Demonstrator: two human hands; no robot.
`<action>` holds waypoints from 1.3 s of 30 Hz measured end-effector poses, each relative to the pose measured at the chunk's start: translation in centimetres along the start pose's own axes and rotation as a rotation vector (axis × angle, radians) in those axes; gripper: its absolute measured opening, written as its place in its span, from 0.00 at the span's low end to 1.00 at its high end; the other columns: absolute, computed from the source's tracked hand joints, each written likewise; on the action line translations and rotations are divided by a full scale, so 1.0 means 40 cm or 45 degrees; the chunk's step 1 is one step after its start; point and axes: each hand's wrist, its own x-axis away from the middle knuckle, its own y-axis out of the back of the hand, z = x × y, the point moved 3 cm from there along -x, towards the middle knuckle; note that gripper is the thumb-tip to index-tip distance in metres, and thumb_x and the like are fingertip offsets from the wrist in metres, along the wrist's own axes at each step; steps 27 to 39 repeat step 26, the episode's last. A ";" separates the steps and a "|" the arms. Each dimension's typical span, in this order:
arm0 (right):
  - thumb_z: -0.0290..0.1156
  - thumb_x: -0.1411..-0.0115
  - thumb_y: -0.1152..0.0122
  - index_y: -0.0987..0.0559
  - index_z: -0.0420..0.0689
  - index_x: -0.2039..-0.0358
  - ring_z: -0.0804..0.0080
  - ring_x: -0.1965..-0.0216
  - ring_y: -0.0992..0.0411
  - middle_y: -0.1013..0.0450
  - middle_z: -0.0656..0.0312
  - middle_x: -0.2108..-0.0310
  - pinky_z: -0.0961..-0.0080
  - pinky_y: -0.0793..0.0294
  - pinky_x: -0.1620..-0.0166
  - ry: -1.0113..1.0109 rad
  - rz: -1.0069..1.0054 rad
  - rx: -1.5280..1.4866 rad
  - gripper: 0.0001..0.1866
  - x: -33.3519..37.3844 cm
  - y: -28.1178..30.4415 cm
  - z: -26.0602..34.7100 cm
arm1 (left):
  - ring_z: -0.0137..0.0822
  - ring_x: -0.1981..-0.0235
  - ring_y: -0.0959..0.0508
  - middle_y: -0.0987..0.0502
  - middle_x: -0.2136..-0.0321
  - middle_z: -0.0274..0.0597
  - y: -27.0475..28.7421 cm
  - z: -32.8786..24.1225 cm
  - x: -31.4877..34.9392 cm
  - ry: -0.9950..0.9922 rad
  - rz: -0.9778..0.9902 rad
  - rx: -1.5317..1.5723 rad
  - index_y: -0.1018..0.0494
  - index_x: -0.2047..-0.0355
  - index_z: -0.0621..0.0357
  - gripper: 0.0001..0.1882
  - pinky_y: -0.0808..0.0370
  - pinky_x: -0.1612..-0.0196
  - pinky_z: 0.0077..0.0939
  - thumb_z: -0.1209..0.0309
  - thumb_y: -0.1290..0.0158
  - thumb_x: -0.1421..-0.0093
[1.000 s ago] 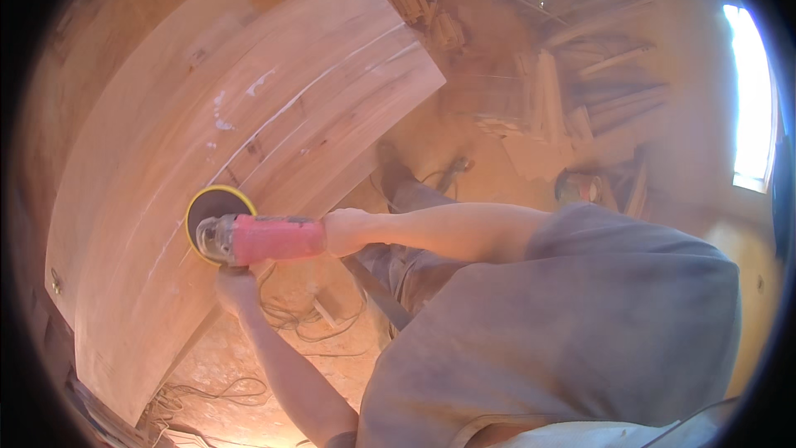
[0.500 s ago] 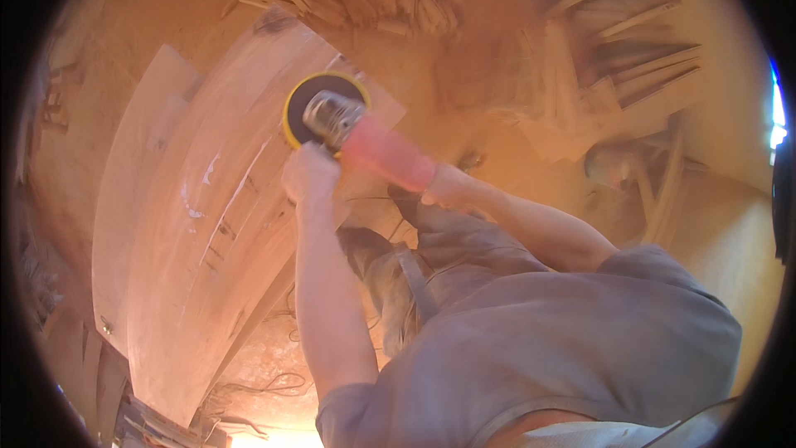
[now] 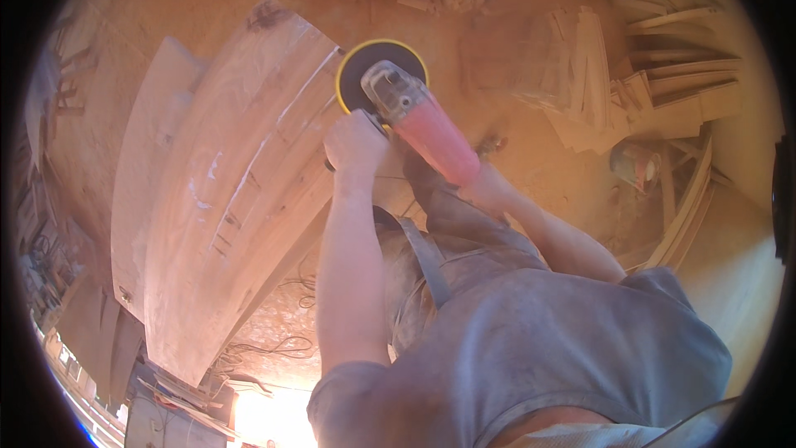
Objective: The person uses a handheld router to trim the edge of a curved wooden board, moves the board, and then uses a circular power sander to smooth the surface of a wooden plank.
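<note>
A red-bodied sander [image 3: 435,137] with a metal gear head and a round, yellow-rimmed pad [image 3: 358,66] is in both my hands. My left hand [image 3: 356,143] is closed by the pad's near edge, around what seems to be a side handle mostly hidden by the fingers. At the rear end of the red body, my right hand [image 3: 485,188] is wrapped round it. The pad overlaps the right edge of a large curved wooden panel [image 3: 191,257]; whether it touches the wood I cannot tell. White streaks and a pale seam mark the panel's face.
Another pale panel [image 3: 137,199] lies along the left side. Piles of wood offcuts [image 3: 580,75] are at the back and right. A cable [image 3: 274,348] coils on the floor beneath the panel. Dust hazes the air, and bright light glows at the bottom.
Both hands have carried the sander to the right and slightly away, from over the panel's face to its right edge. The whole view has shifted a little too.
</note>
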 end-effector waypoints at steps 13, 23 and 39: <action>0.30 0.51 0.36 0.17 0.34 0.66 0.47 0.68 0.19 0.19 0.43 0.70 0.57 0.21 0.63 0.006 0.077 0.124 0.14 -0.061 -0.084 0.348 | 0.54 0.59 0.15 0.15 0.64 0.53 0.047 0.333 0.116 0.378 -0.185 0.092 0.16 0.64 0.55 0.13 0.20 0.56 0.49 0.61 0.42 0.42; 0.34 0.53 0.36 0.16 0.36 0.63 0.44 0.57 0.20 0.20 0.38 0.63 0.57 0.20 0.54 0.417 0.358 0.723 0.19 -0.101 -0.220 0.436 | 0.56 0.58 0.16 0.15 0.65 0.55 0.001 0.537 0.347 0.764 -0.296 0.234 0.15 0.63 0.53 0.15 0.20 0.55 0.50 0.58 0.42 0.43; 0.38 0.55 0.33 0.15 0.37 0.63 0.46 0.58 0.19 0.20 0.38 0.63 0.59 0.19 0.54 0.139 0.391 0.423 0.21 -0.040 -0.291 0.552 | 0.56 0.58 0.16 0.16 0.64 0.56 0.009 0.646 0.447 0.821 -0.322 0.366 0.16 0.64 0.55 0.16 0.20 0.53 0.51 0.58 0.43 0.43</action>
